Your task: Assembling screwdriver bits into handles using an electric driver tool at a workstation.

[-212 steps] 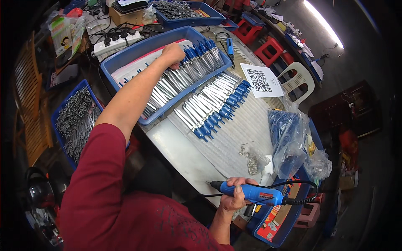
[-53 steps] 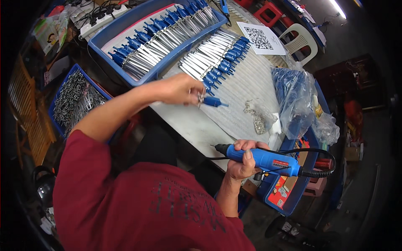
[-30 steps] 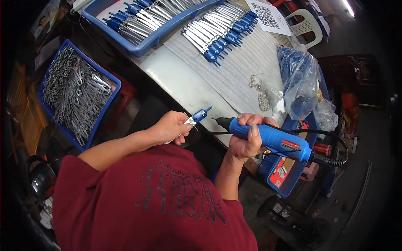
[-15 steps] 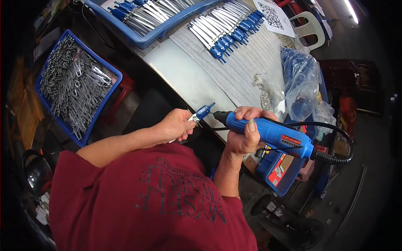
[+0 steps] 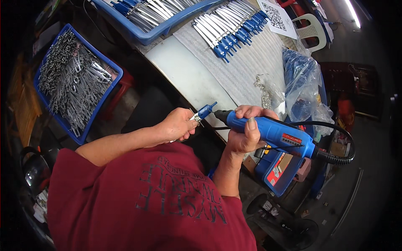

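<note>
We look down on a cluttered workshop, where a pale counter (image 5: 184, 71) runs from the upper middle toward our lap. At the far left, below the counter, a blue bin (image 5: 109, 90) sits heaped with grey metal parts (image 5: 69, 81). Further right, at the top edge, a blue tray (image 5: 165, 31) holds rows of blue-handled pieces, and just beside it a loose row of the same blue-handled pieces (image 5: 232, 27) lies on a ribbed white mat (image 5: 247, 69).

In front of the counter's near edge, our left hand (image 5: 178, 124) has its grip closed on a small metal part with a blue handle (image 5: 205, 112), the blue end pointing up and to the right. Its tip stands just beside the black nose of a blue electric driver (image 5: 274, 131), which our right hand (image 5: 247, 129) clasps firmly around the barrel. A black cord (image 5: 339, 157) loops from the driver's rear. Behind it a clear plastic bag (image 5: 301, 83) of blue parts slumps on the counter.
</note>
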Available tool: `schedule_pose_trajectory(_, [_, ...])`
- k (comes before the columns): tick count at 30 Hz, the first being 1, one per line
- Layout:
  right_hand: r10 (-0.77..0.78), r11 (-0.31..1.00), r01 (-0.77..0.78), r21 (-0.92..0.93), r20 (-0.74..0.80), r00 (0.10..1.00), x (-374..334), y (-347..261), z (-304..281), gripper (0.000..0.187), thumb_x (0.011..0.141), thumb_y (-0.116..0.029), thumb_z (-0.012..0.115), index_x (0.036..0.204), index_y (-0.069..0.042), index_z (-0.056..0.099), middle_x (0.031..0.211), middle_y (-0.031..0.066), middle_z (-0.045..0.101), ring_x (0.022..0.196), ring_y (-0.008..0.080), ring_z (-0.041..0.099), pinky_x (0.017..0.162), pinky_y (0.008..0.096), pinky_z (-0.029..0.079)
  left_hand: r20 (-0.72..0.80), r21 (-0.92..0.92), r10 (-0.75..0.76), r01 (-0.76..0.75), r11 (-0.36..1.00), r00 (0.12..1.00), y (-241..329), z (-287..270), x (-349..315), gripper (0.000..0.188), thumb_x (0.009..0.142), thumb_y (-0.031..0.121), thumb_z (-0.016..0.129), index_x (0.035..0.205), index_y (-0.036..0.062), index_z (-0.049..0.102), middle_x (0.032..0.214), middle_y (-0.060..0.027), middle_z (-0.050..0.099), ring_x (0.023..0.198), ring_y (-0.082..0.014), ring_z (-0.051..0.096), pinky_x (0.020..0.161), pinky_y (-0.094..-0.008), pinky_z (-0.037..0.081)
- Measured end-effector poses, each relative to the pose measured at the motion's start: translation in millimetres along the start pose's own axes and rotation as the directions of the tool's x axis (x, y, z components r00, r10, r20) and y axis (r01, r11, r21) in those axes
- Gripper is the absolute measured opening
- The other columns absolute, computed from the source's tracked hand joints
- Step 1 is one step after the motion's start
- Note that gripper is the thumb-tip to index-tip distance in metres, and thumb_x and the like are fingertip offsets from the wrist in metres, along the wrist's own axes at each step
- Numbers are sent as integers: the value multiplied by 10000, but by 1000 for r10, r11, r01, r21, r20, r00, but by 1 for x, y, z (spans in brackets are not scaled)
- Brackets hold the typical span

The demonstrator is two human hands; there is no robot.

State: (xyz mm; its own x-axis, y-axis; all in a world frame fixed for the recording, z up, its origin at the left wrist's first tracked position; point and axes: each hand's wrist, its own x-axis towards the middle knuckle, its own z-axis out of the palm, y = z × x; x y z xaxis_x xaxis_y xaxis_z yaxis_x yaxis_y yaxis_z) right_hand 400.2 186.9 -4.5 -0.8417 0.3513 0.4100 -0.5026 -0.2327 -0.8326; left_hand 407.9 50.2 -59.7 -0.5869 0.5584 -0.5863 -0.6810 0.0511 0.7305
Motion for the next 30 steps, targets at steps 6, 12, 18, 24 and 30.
schedule_pose_trajectory(6, [19,993,-18,-119,0,1000,1,0,15,395,613,-23,545,977,-62,397,663,80,440,548,191,463,545,320,405,-4,-1,-23,23,1000,1000,3,-1,-1,135,814,124,419,721,32,454,579,-6,459,434,-56,411,368,-177,326])
schedule_pose_trajectory(12, [8,980,-9,-199,-5,1000,5,8,19,390,624,29,548,965,-66,384,657,81,445,509,184,456,491,290,412,-3,-99,4,-5,995,1000,-3,1,4,140,791,97,419,670,28,438,561,-17,462,420,-63,408,351,-202,332])
schedule_pose_trajectory(18, [16,971,-6,-240,41,999,3,10,24,370,635,26,562,942,-73,381,655,81,450,515,182,457,490,294,416,3,-128,7,-6,992,1000,-5,-1,7,138,793,99,416,679,26,439,565,-17,455,421,-63,403,350,-204,330])
schedule_pose_trajectory(24, [60,978,-56,-203,14,998,0,2,28,371,632,22,550,952,-66,384,647,79,444,534,184,457,507,294,415,-12,-71,-4,3,997,1000,2,1,1,139,803,98,424,683,28,437,556,-11,440,418,-57,389,354,-189,308])
schedule_pose_trajectory(30, [39,987,-35,-157,22,999,3,-4,27,363,619,-7,543,946,-44,392,645,86,437,538,191,458,528,299,407,-22,-60,-1,0,998,1000,-1,2,2,140,797,94,429,676,24,441,555,-17,442,416,-63,389,350,-199,306])
